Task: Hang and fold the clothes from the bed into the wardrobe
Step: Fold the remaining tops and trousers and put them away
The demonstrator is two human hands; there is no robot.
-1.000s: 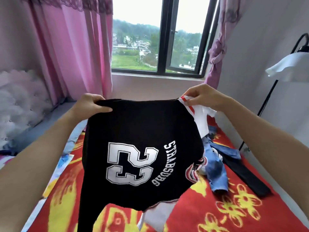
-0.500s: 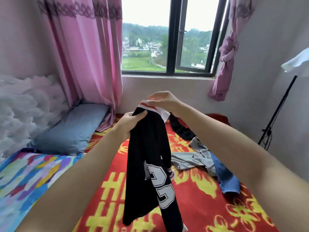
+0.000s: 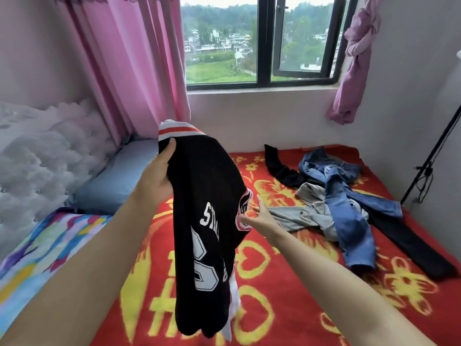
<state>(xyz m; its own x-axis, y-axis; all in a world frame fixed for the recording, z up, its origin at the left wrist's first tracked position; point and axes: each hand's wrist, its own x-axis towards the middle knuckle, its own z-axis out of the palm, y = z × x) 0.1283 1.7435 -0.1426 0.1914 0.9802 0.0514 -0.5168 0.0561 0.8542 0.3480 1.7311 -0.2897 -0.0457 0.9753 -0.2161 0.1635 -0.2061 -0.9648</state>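
Left hand (image 3: 156, 176) raised, arm outstretched, thumb and fingers gripping black jersey (image 3: 207, 221) below collar. Right hand (image 3: 262, 217) lower, fingers spread straight, tips at jersey's sleeve hem.

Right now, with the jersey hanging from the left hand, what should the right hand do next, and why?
Probably pinch the red-and-white sleeve trim. The jersey hangs doubled over from the left hand, which grips it just below the striped collar. The right hand is open, holds nothing, and its fingertips are right at that trim. Taking it would likely let you fold the sleeve in.
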